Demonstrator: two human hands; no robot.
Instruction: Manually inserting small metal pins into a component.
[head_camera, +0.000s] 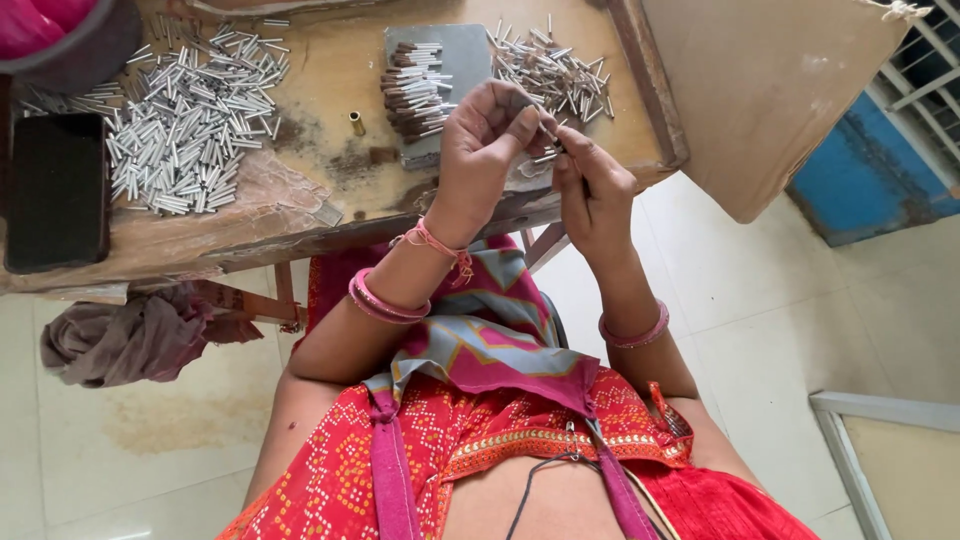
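Holding a small silver metal pin between both hands just above the near edge of the wooden desk, roughly at 12 o'clock from our chest. Left hand grip is closed, thumb and fingertips pinched on the pin's upper end; right hand grip is closed too, fingers curled around the pin's lower end with something thin and dark that we can't make out. Hands touch at the fingertips. Directly beyond the left hand, at 12 o'clock, a grey flat block sits on the desk with a stack of brown-tipped pins lying across its left side. At 1 o'clock from the hands, a loose heap of silver pins lies on and beside that block. At 10 o'clock, well apart, a much larger heap of silver tubes is spread over the desk. A single brass sleeve lies between that heap and the block. A black flat case sits at the desk's far left, 9 o'clock. A brownish rag hangs below the desk at 8 o'clock. Pink bangles on the left wrist, one on the right. A cardboard sheet leans at 2 o'clock, beside the desk.
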